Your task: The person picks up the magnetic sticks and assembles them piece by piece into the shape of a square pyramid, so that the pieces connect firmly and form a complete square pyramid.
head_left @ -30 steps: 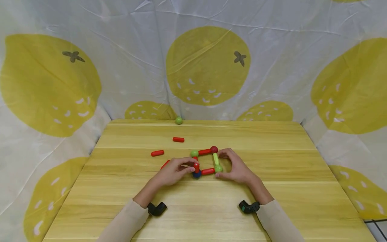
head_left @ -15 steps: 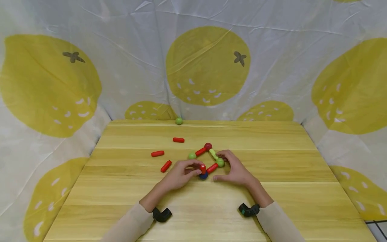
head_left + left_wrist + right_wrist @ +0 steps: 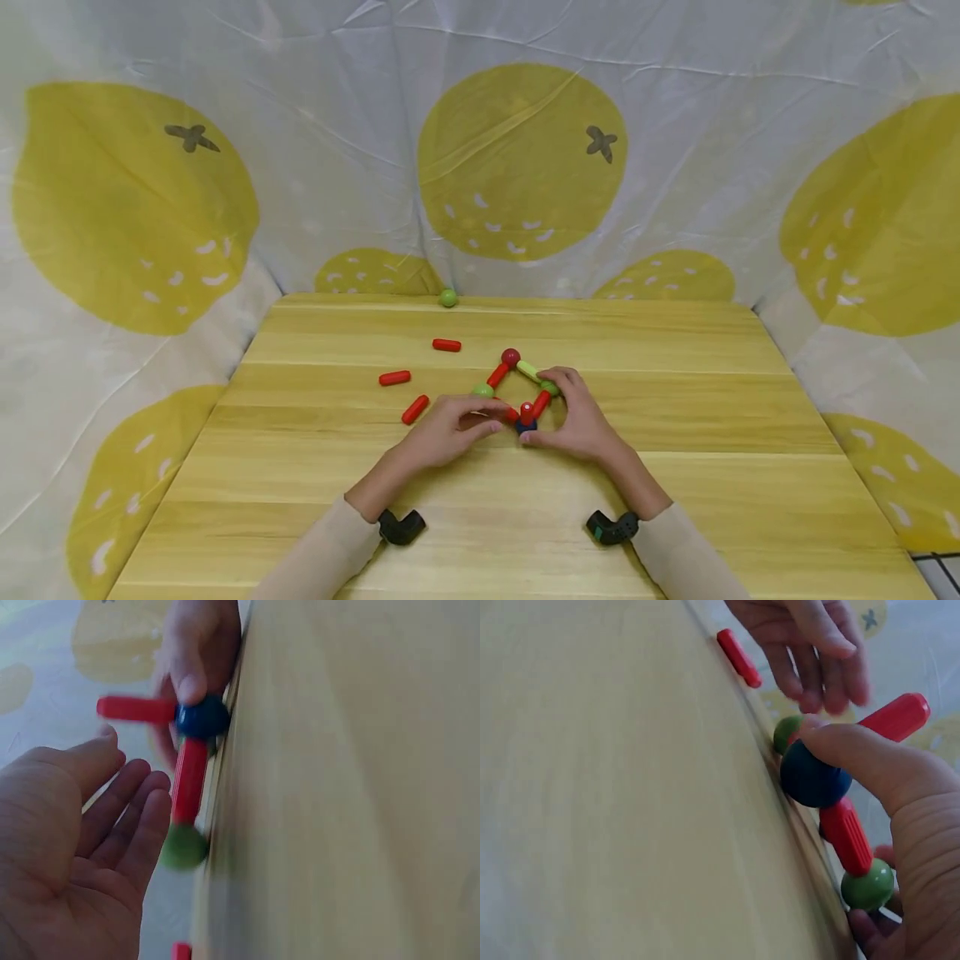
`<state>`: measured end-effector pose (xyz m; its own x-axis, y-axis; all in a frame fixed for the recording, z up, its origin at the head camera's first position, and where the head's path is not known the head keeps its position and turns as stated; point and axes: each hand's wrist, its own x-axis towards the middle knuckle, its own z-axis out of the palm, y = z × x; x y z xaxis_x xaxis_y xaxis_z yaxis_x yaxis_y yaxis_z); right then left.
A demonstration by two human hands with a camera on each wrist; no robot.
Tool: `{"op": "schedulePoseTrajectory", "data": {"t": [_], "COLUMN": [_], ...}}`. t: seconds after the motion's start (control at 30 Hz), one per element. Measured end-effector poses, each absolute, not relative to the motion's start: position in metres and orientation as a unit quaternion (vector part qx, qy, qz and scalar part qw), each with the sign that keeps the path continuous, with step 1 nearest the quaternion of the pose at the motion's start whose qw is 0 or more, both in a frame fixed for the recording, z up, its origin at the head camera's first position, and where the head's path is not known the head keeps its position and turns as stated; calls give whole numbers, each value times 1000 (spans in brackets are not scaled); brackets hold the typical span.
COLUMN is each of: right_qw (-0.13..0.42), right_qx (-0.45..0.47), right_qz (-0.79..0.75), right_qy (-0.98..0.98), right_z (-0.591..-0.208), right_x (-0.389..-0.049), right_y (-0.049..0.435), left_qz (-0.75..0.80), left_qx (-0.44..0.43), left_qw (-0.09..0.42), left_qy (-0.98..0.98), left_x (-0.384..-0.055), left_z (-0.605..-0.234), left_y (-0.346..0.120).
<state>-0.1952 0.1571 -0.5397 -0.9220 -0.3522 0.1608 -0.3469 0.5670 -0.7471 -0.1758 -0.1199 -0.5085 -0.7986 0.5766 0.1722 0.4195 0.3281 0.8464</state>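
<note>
A square of magnetic sticks and balls lies on the table in the head view, with a dark red ball [image 3: 511,358], a yellow-green stick [image 3: 528,371] and red sticks between the balls. At its near corner a blue ball [image 3: 814,776] carries an upright red stick [image 3: 527,412]. My right hand [image 3: 588,421] grips this square's right side, thumb on the blue ball and fingers around the green ball [image 3: 868,885]. Beside the left corner's green ball [image 3: 184,847], my left hand [image 3: 442,429] holds nothing, its fingers relaxed and apart from the upright stick.
Loose red sticks lie left of the square: one [image 3: 415,409] near the left hand, one [image 3: 394,377] farther left, one [image 3: 446,344] farther back. A loose green ball [image 3: 447,297] sits at the table's back edge, against the lemon-print cloth [image 3: 517,167].
The square has turned, its blue corner shifting to the right. My left hand has let go of the upright red stick, and my right thumb has come onto the blue ball.
</note>
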Motion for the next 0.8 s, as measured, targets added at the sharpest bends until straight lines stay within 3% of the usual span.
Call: {"op": "schedulePoseTrajectory", "data": {"t": [0.17,0.33,0.57,0.8], "right_qw": [11,11,32,42], "right_qx": [-221,-249,-236,-203], "right_qz": [-456,-474,-488,-494], "right_qy": [862,845,839,845], "right_z": [-537,-536,-536,-536], "right_x": [-196,-198,-200,-199], "right_y": [166,173,174,173], "left_qz": [421,354,301,297], "left_qx": [262,217,162,164], "left_qw": [21,-3,30,67], "left_qy": [868,910,939,938], "left_x": [-186,-194,-198,-200], "left_z": [-500,-494,-489,-490], "left_y": [-149,-179,-206,-210]}}
